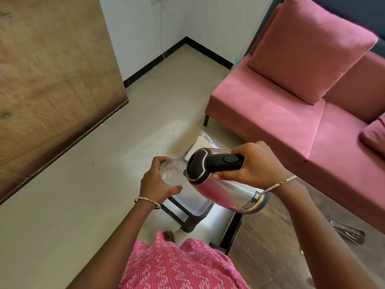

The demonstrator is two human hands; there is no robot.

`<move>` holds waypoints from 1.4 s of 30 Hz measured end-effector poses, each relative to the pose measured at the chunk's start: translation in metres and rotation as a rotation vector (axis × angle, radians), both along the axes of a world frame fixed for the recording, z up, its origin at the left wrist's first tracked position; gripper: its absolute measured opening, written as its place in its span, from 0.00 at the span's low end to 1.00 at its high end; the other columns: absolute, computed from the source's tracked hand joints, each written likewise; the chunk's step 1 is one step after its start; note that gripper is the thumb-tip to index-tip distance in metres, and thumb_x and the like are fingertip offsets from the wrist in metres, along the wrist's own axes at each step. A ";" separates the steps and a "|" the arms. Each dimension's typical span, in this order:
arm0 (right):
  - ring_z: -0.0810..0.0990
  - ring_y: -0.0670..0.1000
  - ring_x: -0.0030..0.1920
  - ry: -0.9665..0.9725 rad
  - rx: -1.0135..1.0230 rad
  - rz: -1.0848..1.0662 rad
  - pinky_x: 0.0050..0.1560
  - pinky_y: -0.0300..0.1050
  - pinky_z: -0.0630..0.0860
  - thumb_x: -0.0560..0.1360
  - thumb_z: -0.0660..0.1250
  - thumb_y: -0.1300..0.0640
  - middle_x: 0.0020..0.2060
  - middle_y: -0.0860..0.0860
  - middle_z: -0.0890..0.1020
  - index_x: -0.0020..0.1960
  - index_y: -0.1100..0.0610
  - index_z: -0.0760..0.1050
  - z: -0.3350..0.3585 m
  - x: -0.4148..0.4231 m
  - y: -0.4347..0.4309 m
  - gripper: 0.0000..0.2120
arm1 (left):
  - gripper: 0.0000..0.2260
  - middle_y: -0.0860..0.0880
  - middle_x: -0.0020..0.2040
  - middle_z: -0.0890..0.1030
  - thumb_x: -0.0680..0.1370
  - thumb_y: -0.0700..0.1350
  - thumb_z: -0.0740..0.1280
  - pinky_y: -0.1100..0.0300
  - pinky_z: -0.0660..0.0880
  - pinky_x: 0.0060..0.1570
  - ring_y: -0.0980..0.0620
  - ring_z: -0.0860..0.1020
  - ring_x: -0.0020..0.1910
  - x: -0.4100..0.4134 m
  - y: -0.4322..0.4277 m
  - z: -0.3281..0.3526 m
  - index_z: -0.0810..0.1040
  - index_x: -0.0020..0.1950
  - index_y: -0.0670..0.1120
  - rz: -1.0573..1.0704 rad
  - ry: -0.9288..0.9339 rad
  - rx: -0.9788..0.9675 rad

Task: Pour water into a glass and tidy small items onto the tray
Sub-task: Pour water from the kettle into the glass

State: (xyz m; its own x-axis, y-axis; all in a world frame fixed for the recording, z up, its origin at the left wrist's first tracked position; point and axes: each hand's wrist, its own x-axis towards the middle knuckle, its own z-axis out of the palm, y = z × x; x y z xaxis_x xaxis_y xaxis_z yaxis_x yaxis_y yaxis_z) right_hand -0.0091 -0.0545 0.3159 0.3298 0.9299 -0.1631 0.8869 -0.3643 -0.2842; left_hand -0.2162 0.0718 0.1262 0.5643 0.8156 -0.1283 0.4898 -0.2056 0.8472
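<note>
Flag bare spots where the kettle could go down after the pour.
Table top is bare between its left edge and the metal utensil. Sofa seat before the cushion is bare but soft. Stool under kettle and glass is crowded, mostly hidden.

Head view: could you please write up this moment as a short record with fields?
left hand: holds the glass from the side
right hand: grips the kettle by its black handle
kettle: steel, tilted, spout at the glass rim
glass: clear, held in the air above a stool
water level: cannot tell
nearby: pink sofa
</note>
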 end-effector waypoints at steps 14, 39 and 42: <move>0.65 0.48 0.24 0.001 -0.015 -0.010 0.27 0.42 0.60 0.60 0.75 0.30 0.20 0.49 0.67 0.25 0.50 0.65 -0.002 0.004 0.005 0.28 | 0.41 0.60 0.54 0.75 0.53 0.54 0.82 0.67 0.76 0.39 0.54 0.77 0.46 0.002 0.005 -0.003 0.63 0.59 0.64 -0.007 0.003 0.004; 0.65 0.49 0.25 -0.028 -0.037 -0.013 0.29 0.45 0.61 0.61 0.74 0.30 0.20 0.50 0.67 0.27 0.53 0.66 0.001 0.009 0.014 0.30 | 0.41 0.61 0.54 0.75 0.52 0.55 0.81 0.70 0.72 0.38 0.54 0.76 0.46 0.007 0.013 -0.008 0.62 0.58 0.65 -0.009 0.003 -0.018; 0.65 0.49 0.26 -0.025 -0.041 -0.008 0.30 0.46 0.61 0.61 0.74 0.30 0.21 0.49 0.67 0.28 0.53 0.67 0.001 0.009 0.015 0.29 | 0.41 0.60 0.54 0.75 0.53 0.54 0.82 0.71 0.71 0.38 0.54 0.76 0.46 0.006 0.014 -0.008 0.63 0.59 0.64 -0.012 0.004 -0.014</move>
State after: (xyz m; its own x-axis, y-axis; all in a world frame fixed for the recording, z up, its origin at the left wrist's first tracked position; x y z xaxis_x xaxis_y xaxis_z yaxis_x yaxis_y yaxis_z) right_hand 0.0000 -0.0392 0.3169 0.3413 0.9200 -0.1927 0.8907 -0.3820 -0.2465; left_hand -0.2101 0.0856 0.1177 0.5736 0.8068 -0.1416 0.4906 -0.1999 0.8482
